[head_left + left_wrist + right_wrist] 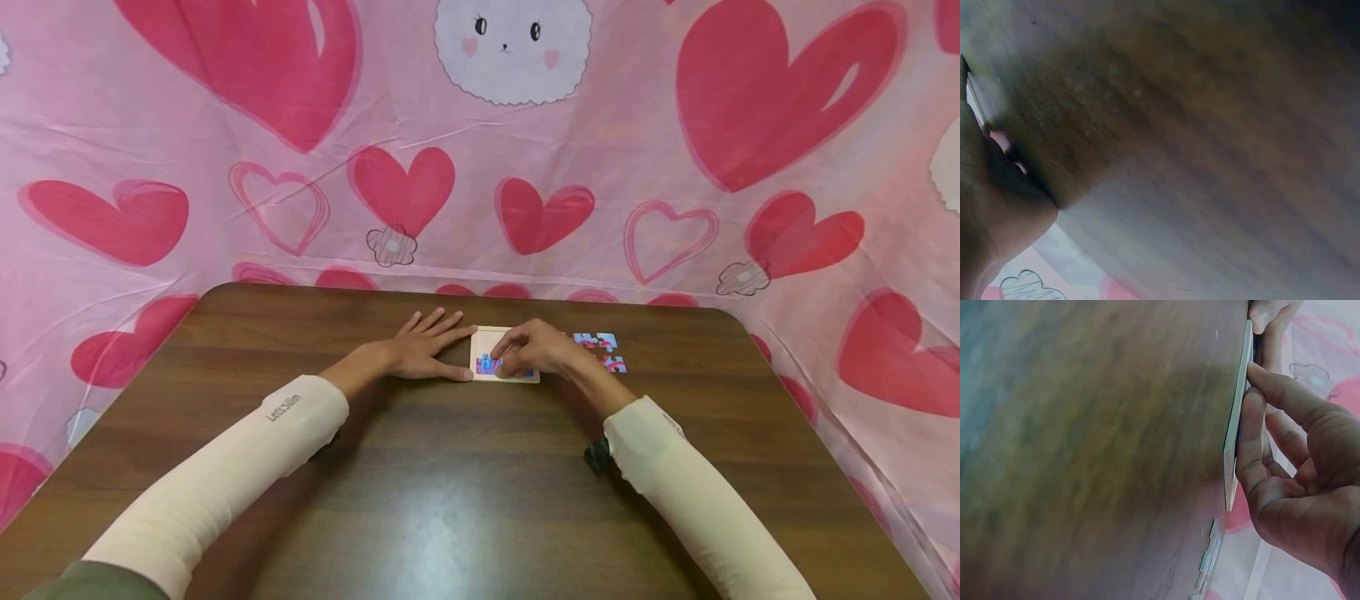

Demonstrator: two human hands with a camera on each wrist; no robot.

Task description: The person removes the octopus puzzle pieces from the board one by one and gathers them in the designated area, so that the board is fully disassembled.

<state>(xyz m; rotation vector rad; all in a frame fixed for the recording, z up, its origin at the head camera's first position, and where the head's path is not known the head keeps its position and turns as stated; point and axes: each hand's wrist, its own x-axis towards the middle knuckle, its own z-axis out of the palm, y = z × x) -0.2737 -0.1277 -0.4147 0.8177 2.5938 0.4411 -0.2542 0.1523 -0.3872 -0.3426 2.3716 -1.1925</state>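
Observation:
A small, light wooden puzzle tray [491, 335] lies on the table, with blue and pink puzzle pieces [486, 365] along its near side. My left hand [423, 352] lies palm down with fingers spread, its thumb and forefinger at the tray's left edge. In the left wrist view only part of that hand [997, 206] shows. Over the tray, my right hand [546, 346] bends its fingers and thumb together, pinching at a puzzle piece that they mostly cover. From the side, the right wrist view has the right hand's fingertips [1252, 394] right at the tray's top.
Several loose puzzle pieces [596, 341] lie flat on the brown wooden table [450, 467], just right of the tray. A pink cloth with hearts [405, 187] hangs behind the table's far edge and along both sides.

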